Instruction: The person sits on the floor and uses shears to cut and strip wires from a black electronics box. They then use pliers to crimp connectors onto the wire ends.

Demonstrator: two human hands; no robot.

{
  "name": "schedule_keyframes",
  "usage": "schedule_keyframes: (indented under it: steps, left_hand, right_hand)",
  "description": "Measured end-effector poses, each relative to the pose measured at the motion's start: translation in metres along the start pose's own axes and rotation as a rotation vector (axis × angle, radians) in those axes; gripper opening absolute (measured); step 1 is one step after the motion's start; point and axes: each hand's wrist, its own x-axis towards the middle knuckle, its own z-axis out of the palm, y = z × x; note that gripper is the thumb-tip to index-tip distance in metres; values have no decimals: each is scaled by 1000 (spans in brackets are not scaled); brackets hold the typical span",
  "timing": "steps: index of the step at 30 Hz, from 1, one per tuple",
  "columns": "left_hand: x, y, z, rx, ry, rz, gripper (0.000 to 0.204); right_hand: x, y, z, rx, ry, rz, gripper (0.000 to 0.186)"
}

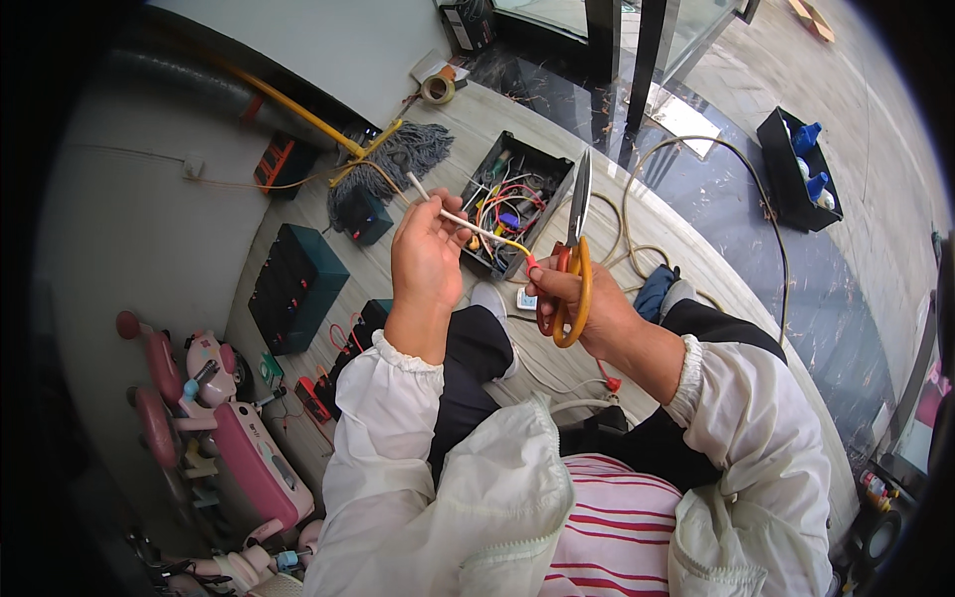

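Observation:
My left hand (428,254) is closed around a thin wire in a white sleeve (477,231), whose tip sticks up past my fingers. Toward the right the sleeve ends and a short yellow stretch of wire (516,245) runs to a red end piece (532,265). My right hand (609,316) pinches that red end between thumb and finger. It also holds a pair of scissors (580,199) with orange handles, blades together and pointing away from me. Just beyond both hands sits a dark open box (534,145) full of tangled coloured wires and small parts.
On the left stand dark green battery blocks (316,261), a grey mop head (410,149) and a pink child's bike (254,463). A long cable (761,179) loops over the floor at right, near a black crate (771,149) of blue-capped bottles. A tape roll (438,90) lies at the back.

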Motion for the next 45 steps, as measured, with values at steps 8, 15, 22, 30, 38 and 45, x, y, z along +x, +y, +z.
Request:
schedule_keyframes:
  steps: [8,15,22,30,38,45]
  left_hand:
    - [4,8,-8,-51,-21,24,20]
    - [1,11,-8,-38,-41,51,18]
    - [-2,14,-13,-20,-67,80,18]
    - [8,20,-3,-51,-165,104,18]
    - [62,13,-75,7,-354,-32,34]
    - [-1,-6,17,24,-375,-263,40]
  right_hand:
    - [4,-18,-2,-3,38,-79,17]
    - [2,-35,-6,35,37,-148,24]
    - [6,-39,-8,100,67,-190,16]
    - [2,-61,-7,158,-24,-236,20]
    - [6,-57,-9,155,-75,-383,22]
    - [-36,-63,-31,125,-155,-515,15]
